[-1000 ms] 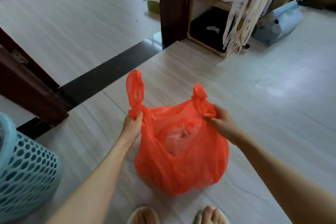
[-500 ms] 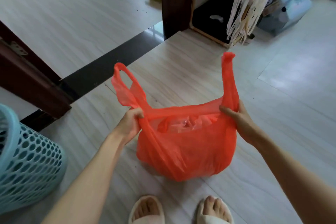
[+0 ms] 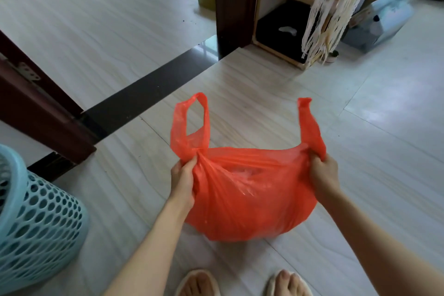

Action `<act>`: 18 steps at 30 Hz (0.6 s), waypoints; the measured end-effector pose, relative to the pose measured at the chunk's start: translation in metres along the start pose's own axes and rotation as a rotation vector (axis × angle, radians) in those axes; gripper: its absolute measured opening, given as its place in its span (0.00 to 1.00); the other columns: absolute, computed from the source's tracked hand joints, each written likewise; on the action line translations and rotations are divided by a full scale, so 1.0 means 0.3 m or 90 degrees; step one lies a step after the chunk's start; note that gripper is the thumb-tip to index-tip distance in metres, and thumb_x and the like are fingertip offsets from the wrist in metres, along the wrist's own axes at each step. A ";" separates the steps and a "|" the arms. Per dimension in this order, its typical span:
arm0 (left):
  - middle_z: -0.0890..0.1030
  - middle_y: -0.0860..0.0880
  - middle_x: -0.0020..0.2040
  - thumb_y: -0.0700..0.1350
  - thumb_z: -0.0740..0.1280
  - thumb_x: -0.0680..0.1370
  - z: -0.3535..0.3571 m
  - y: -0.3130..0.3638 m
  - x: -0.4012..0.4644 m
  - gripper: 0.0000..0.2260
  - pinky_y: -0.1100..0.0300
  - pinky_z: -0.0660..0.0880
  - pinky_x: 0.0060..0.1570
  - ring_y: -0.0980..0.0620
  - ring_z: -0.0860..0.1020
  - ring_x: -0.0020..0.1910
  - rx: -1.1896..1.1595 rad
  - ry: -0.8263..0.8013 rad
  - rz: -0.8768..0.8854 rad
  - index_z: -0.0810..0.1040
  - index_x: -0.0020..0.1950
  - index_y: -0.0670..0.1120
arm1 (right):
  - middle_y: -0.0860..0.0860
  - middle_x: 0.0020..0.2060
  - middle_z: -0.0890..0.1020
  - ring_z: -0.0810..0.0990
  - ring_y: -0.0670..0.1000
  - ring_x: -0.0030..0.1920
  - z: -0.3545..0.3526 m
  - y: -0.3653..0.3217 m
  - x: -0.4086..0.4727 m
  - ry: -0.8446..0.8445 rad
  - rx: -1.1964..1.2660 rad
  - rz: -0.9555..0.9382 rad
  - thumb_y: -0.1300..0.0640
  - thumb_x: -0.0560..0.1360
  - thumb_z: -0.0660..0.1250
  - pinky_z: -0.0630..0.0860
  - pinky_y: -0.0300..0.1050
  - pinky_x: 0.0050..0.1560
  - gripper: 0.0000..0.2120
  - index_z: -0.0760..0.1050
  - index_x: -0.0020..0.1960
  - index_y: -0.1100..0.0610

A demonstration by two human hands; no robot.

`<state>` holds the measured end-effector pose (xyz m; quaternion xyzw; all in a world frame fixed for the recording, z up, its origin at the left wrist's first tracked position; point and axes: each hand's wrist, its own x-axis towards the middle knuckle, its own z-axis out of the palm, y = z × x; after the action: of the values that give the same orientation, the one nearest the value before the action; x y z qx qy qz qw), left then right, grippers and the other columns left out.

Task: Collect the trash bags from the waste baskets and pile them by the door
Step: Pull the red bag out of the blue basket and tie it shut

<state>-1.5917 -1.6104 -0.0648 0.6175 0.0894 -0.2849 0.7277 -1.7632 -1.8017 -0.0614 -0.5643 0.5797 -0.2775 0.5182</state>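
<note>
Trash bag (image 3: 249, 199), red and full, sits on the floor (image 3: 360, 151) between our hands: our left hand (image 3: 183, 179) pinches one handle's base, our right hand (image 3: 323, 172) the other's. Beyond it stands the door frame (image 3: 236, 2).

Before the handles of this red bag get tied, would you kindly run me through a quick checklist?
1. Left hand grips the base of the left handle: ok.
2. Right hand grips the base of the right handle: ok.
3. Both handle loops free above the fists: ok.
4. Red trash bag supported by the floor: ok.
5. Mouth closed: not ok, gap open.
6. Bag free of tears: cannot tell.
</note>
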 end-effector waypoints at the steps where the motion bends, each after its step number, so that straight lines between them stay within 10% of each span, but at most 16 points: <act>1: 0.82 0.49 0.36 0.40 0.63 0.77 -0.003 -0.012 0.014 0.06 0.61 0.78 0.39 0.54 0.80 0.34 -0.044 0.023 -0.026 0.77 0.42 0.46 | 0.52 0.31 0.70 0.66 0.51 0.32 0.001 0.017 0.010 0.036 0.028 0.049 0.61 0.78 0.55 0.66 0.41 0.30 0.12 0.76 0.47 0.65; 4: 0.79 0.44 0.48 0.44 0.62 0.78 -0.029 -0.037 0.059 0.05 0.53 0.75 0.51 0.45 0.78 0.48 -0.070 0.055 -0.053 0.77 0.47 0.46 | 0.57 0.41 0.76 0.73 0.55 0.41 0.003 0.069 0.029 0.073 0.076 0.143 0.57 0.79 0.55 0.68 0.46 0.45 0.16 0.74 0.60 0.65; 8: 0.82 0.46 0.44 0.50 0.55 0.81 -0.037 -0.068 0.119 0.16 0.57 0.80 0.43 0.48 0.81 0.46 -0.117 0.014 -0.069 0.76 0.58 0.42 | 0.59 0.60 0.77 0.76 0.56 0.57 0.050 0.087 0.030 0.030 0.129 0.211 0.56 0.78 0.58 0.71 0.48 0.58 0.18 0.70 0.65 0.63; 11: 0.84 0.46 0.31 0.52 0.50 0.82 -0.009 -0.046 0.135 0.20 0.58 0.80 0.37 0.51 0.83 0.34 -0.141 -0.040 -0.081 0.75 0.53 0.41 | 0.55 0.51 0.78 0.74 0.52 0.48 0.080 0.063 0.031 0.003 0.157 0.209 0.55 0.79 0.57 0.72 0.49 0.57 0.18 0.70 0.65 0.62; 14: 0.68 0.52 0.16 0.42 0.53 0.79 0.039 -0.029 0.121 0.21 0.58 0.76 0.35 0.54 0.75 0.20 -0.080 -0.051 -0.014 0.68 0.26 0.45 | 0.48 0.36 0.84 0.79 0.50 0.45 0.094 0.042 0.045 -0.079 0.299 0.194 0.54 0.80 0.54 0.76 0.47 0.52 0.18 0.71 0.62 0.64; 18: 0.65 0.52 0.19 0.39 0.51 0.73 0.079 0.001 0.098 0.20 0.58 0.72 0.40 0.54 0.66 0.20 -0.138 -0.139 -0.056 0.65 0.21 0.48 | 0.49 0.24 0.82 0.84 0.49 0.34 0.103 -0.018 0.045 -0.138 0.392 0.146 0.53 0.81 0.47 0.78 0.44 0.43 0.20 0.72 0.48 0.66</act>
<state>-1.5725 -1.6420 -0.0734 0.4961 0.0672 -0.3705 0.7823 -1.7307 -1.8072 -0.0700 -0.3387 0.4699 -0.3176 0.7507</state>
